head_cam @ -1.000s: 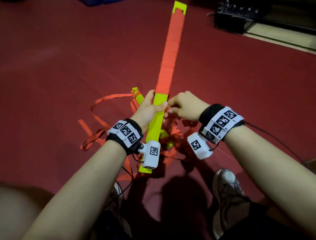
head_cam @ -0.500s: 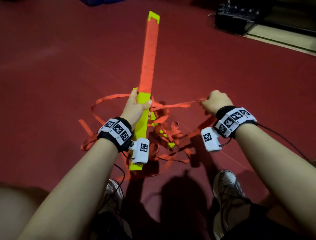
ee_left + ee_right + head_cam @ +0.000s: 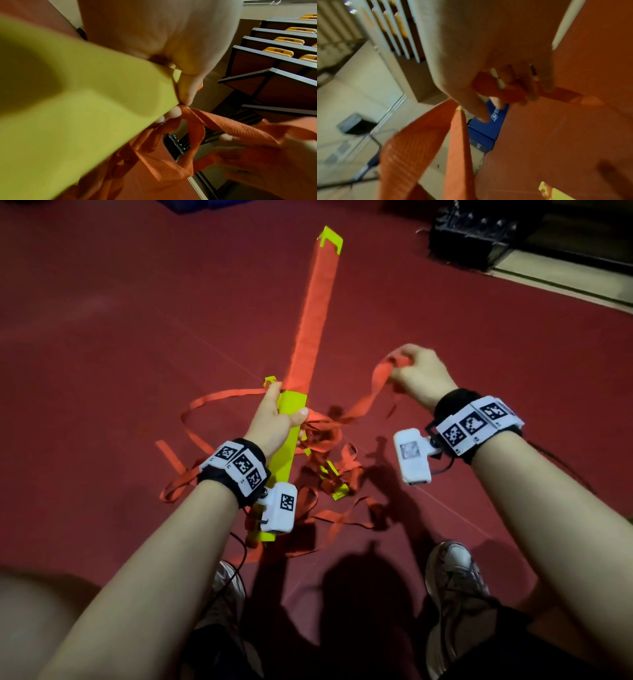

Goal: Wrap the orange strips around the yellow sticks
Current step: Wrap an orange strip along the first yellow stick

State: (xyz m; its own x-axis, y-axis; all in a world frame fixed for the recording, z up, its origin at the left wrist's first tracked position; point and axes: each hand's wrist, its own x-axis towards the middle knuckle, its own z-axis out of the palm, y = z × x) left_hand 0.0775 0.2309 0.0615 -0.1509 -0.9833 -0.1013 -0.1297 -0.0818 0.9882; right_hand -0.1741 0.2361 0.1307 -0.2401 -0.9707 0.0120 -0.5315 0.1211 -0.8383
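My left hand grips a long yellow stick that points away from me; its far part is wound in orange strip up to a bare yellow tip. In the left wrist view the thumb presses the strip's start against the stick. My right hand is raised to the right and clutches a bunched length of the same orange strip, which sags back toward the stick. The right wrist view shows curled fingers round the strip.
A tangle of loose orange strips lies on the red floor with short yellow sticks among them. My shoes are near the bottom. A black crate stands at the far right, tiered seats beyond.
My right hand has pulled away from the stick, out to the right and upward, drawing the strip with it. The left hand has tilted the stick's far end back toward the right.
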